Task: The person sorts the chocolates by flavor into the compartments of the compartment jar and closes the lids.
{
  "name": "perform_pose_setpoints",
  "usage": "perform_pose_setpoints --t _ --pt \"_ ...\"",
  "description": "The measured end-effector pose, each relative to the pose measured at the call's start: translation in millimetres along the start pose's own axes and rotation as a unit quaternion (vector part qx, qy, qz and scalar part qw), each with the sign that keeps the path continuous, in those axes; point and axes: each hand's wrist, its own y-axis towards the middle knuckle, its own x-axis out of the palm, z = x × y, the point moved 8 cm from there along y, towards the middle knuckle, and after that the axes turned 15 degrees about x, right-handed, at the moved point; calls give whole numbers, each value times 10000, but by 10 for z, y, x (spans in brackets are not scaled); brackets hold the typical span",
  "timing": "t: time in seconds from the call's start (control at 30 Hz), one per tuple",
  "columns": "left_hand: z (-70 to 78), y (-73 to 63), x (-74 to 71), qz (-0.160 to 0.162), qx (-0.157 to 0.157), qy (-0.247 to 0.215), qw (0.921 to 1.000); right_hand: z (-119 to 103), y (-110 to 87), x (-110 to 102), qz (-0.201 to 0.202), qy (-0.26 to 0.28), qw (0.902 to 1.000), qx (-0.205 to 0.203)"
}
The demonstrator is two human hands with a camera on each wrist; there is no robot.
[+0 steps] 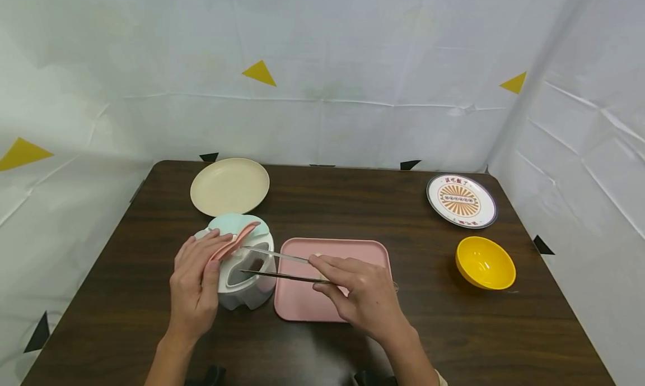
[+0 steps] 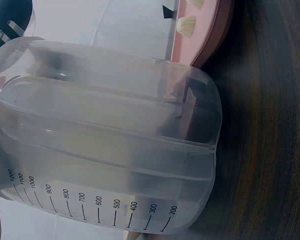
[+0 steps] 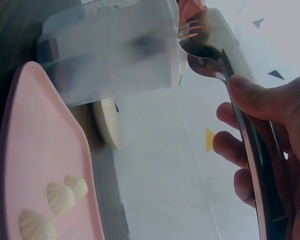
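Observation:
A translucent storage jar point(image 1: 252, 295) with a white and mint top stands on the dark table; black measuring marks run up its wall point(image 2: 105, 165). My left hand point(image 1: 194, 282) lies at its top and holds up a pink lid flap point(image 1: 242, 237) between thumb and fingers. Something dark shows through the uncovered opening. My right hand point(image 1: 360, 288) grips metal serving tongs point(image 3: 247, 127), one end a fork and the other a spoon. The tong ends are apart at the opening, beside the flap. Under the right hand is a pink tray point(image 1: 297, 302) carrying white shell-shaped pieces point(image 3: 60, 197).
A cream plate point(image 1: 230, 185) lies behind the jar. At the right of the table are a white patterned plate point(image 1: 461, 201) and a yellow bowl point(image 1: 485, 263). White sheeting point(image 1: 322, 50) hangs behind the table and at both sides.

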Motion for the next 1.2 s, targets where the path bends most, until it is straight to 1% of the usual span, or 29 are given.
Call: perform_pose_setpoints --t 0.47,0.6,0.73,0.83,0.93,1.0,1.13,1.2 --pt "-4 14 16 -28 30 31 10000 56 -31 -9 -195 96 9995 244" --pt "-4 18 17 -32 25 25 10000 163 -76 -57 -256 -36 9979 591" --pt "-4 21 14 -24 18 22 10000 380 -189 -136 -231 -305 9934 1083" --pt "-5 18 12 -36 0 22 10000 606 -302 -203 -310 -417 9839 1711" --pt "-4 16 8 -38 -12 33 10000 844 -436 -278 -381 -624 9675 2421" --pt "-2 16 6 -35 -12 43 10000 990 -531 -331 -386 -766 9562 2800" --pt "10 16 1 -9 35 69 10000 1238 -729 -457 -128 -735 9422 3266" --pt "15 16 -2 15 60 68 10000 1353 -829 -521 51 -727 9321 3547"
